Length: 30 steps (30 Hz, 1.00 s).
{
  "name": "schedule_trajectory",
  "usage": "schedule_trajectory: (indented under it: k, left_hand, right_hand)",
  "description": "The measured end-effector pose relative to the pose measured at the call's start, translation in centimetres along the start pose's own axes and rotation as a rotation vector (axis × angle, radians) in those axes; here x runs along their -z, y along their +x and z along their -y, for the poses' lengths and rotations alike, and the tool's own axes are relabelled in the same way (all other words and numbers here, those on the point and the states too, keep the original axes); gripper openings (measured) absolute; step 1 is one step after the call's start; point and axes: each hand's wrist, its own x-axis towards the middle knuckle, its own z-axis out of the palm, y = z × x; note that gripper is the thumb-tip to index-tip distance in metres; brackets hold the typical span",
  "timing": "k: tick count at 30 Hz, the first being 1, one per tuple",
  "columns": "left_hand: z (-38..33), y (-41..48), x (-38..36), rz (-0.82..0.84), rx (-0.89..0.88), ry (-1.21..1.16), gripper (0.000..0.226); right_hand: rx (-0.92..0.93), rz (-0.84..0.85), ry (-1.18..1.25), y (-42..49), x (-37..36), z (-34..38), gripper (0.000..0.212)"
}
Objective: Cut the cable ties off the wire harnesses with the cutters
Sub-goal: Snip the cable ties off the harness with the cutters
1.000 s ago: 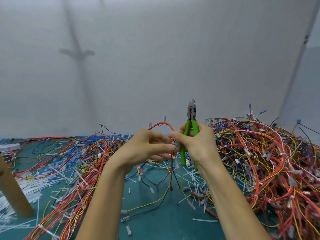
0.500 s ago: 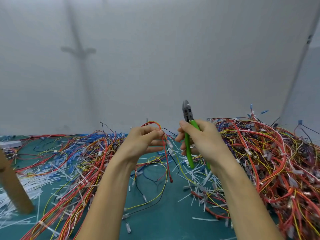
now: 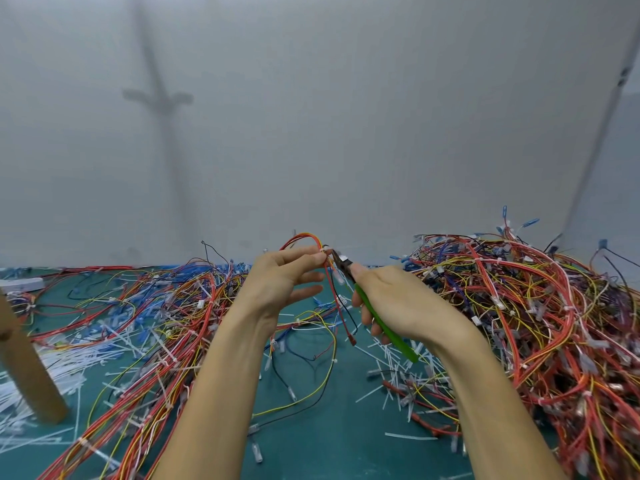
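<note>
- At the left edge of the tabletop (image 3: pixel 329 434), a wooden post (image 3: pixel 24 358) stands among loose white cut-off ties (image 3: pixel 52 362).
- Just right of it, a flat spread of harnesses (image 3: pixel 166 306) runs from the far edge towards the near left corner.
- Your left hand (image 3: pixel 280 282) is raised over the middle of the tabletop. Thumb and forefinger pinch a thin wire harness (image 3: pixel 301 237) near the top of its red-and-orange loop, and the other fingers are straight and spread. The harness's loose ends hang down towards the tabletop.
- The white cable tie (image 3: pixel 325 250) sits on that loop, right at your pinching fingertips.
- The nose of the cutters (image 3: pixel 377 317) reaches the tie from the right. It is too blurred to tell whether the jaws straddle the band or how far apart they stand.
- Your right hand (image 3: pixel 398 299) is wrapped round the green handles, with the thumb lying up near the pivot.
- This looks like the step of seating the blades on this tie, with the cut itself not yet made.
- The next move calls for catching only the plastic band, clear of the wires and your left fingertips, then one firm squeeze.
- Along the right edge, a tall heap of harnesses (image 3: pixel 536 306) shows many white ties, so plenty of work likely remains.
</note>
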Motion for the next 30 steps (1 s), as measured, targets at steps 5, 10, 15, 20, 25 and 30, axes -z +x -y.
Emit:
schedule_trajectory:
  k: [5, 10, 15, 20, 25, 30]
  left_hand:
    - [-0.06, 0.0, -0.09, -0.009, -0.038, 0.046, 0.006]
    - [-0.09, -0.02, 0.05, -0.016, -0.041, 0.051, 0.01]
    - [-0.2, -0.07, 0.02, -0.016, -0.043, 0.051, 0.008]
    - [-0.2, -0.15, -0.18, -0.003, -0.051, 0.081, 0.007]
    - [-0.14, -0.18, -0.14, -0.007, -0.068, 0.122, 0.006]
    - [-0.26, -0.26, -0.31, -0.018, -0.103, 0.182, 0.007]
  right_hand:
    - [-0.009, -0.005, -0.01, 0.07, -0.16, -0.05, 0.059]
    - [-0.011, -0.019, 0.007, 0.05, -0.3, 0.06, 0.059]
    - [-0.014, -0.012, 0.02, 0.17, -0.4, 0.09, 0.06]
    - [-0.011, -0.021, 0.023, 0.21, -0.39, -0.09, 0.059]
    - [0.016, -0.037, -0.028, -0.09, -0.28, 0.11, 0.06]
    - [0.073, -0.062, -0.134, -0.25, -0.21, 0.21, 0.067]
